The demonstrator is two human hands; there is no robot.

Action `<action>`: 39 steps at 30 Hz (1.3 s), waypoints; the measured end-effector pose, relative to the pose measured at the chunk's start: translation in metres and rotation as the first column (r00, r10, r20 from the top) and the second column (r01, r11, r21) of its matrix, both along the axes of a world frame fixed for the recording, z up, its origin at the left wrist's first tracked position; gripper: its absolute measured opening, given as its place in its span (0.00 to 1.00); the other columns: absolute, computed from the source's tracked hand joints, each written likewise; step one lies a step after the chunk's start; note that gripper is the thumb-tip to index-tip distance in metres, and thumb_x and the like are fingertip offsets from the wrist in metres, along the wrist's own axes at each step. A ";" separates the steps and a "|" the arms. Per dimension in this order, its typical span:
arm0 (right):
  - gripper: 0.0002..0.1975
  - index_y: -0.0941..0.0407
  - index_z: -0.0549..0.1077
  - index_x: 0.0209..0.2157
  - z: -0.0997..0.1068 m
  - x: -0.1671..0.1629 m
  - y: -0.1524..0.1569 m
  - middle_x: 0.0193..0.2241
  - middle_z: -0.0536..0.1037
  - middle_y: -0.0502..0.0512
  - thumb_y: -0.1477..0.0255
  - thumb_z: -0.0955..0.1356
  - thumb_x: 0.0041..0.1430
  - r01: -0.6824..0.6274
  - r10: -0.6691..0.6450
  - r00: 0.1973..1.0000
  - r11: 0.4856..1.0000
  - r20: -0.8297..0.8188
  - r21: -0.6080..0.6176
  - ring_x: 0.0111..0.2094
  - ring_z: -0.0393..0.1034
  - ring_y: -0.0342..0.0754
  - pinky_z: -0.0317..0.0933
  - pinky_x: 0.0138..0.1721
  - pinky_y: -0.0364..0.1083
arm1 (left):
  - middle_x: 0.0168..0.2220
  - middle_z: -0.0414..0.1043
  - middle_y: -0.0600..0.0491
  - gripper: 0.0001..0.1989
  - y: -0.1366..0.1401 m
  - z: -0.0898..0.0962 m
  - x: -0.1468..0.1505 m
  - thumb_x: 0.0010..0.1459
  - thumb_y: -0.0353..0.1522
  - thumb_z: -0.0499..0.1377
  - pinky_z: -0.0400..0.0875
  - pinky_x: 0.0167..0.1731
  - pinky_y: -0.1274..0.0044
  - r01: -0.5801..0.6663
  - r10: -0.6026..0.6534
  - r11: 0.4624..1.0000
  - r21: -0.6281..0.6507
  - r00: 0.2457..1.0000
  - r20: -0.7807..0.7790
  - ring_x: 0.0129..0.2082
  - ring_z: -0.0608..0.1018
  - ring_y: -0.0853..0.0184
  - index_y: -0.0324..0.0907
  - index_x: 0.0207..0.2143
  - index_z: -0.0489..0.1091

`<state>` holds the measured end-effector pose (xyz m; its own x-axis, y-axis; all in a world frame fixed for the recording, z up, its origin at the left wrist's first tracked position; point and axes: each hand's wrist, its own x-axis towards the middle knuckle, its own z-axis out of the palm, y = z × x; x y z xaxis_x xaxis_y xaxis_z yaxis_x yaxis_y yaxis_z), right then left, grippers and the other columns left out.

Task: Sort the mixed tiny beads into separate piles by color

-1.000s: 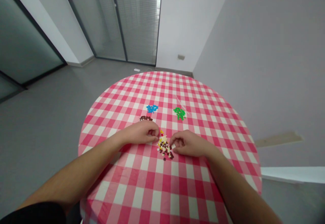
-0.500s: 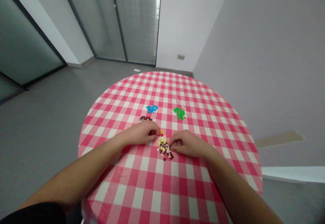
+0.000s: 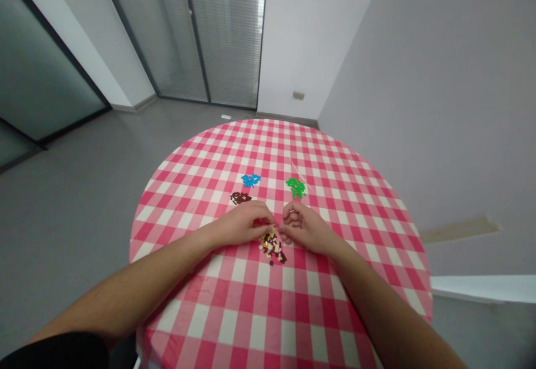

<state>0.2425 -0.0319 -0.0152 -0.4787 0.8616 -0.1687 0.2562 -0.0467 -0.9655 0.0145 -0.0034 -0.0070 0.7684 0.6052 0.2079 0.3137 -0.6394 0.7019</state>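
Observation:
A mixed heap of small flat pieces (image 3: 273,249), cream, yellow and dark brown, lies on the checked tablecloth in front of me. My left hand (image 3: 251,221) reaches over the heap's far left edge, thumb and fingers curled together; whatever is between the tips is too small to name. Close by on the right, my right hand (image 3: 302,225) has its thumb and index finger pinched at the heap's far edge, the other fingers curled. Just beyond my left hand sits a dark brown pile (image 3: 240,197). Farther off are a blue pile (image 3: 250,180) and a green pile (image 3: 296,187).
The round table (image 3: 251,324) wears a red-and-white checked cloth. A grey wall (image 3: 452,95) rises on the right, with a glass partition (image 3: 226,34) behind the table. A small white object (image 3: 226,116) lies on the floor beyond the far edge.
My left hand has shifted right over the heap. The right hand has moved slightly up and away from the heap's right side, so the two hands' fingertips are now nearly together.

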 end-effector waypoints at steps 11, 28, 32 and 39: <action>0.14 0.52 0.58 0.34 -0.003 -0.006 -0.004 0.30 0.77 0.51 0.66 0.70 0.59 0.002 -0.001 1.000 0.998 -0.005 0.068 0.32 0.75 0.48 0.67 0.34 0.47 | 0.35 0.77 0.50 0.08 0.001 0.002 0.001 0.61 0.28 0.56 0.68 0.41 0.73 -0.006 0.005 1.000 0.021 1.000 0.029 0.37 0.76 0.66 0.42 0.37 0.76; 0.08 0.54 0.65 0.33 0.006 -0.011 -0.004 0.27 0.73 0.50 0.67 0.68 0.59 0.087 -0.147 0.970 0.954 0.192 0.287 0.27 0.68 0.45 0.61 0.29 0.45 | 0.32 0.77 0.51 0.06 0.027 0.013 -0.039 0.55 0.28 0.58 0.68 0.35 0.75 -0.263 0.254 0.951 -0.164 0.964 -0.074 0.33 0.76 0.67 0.40 0.28 0.75; 0.06 0.54 0.66 0.32 0.007 -0.008 -0.002 0.26 0.73 0.51 0.68 0.68 0.59 0.077 -0.162 0.956 0.944 0.245 0.322 0.27 0.67 0.45 0.60 0.29 0.44 | 0.31 0.77 0.53 0.05 0.038 0.014 -0.059 0.52 0.30 0.59 0.66 0.31 0.78 -0.377 0.338 0.911 -0.167 0.915 -0.219 0.30 0.75 0.68 0.41 0.29 0.76; 0.05 0.54 0.67 0.30 0.008 -0.008 -0.002 0.25 0.73 0.50 0.70 0.68 0.59 0.023 -0.117 0.947 0.954 0.299 0.300 0.26 0.66 0.45 0.59 0.28 0.44 | 0.28 0.77 0.53 0.07 0.037 0.013 -0.062 0.50 0.32 0.59 0.63 0.25 0.79 -0.349 0.271 0.912 -0.214 0.906 -0.325 0.27 0.75 0.68 0.40 0.29 0.78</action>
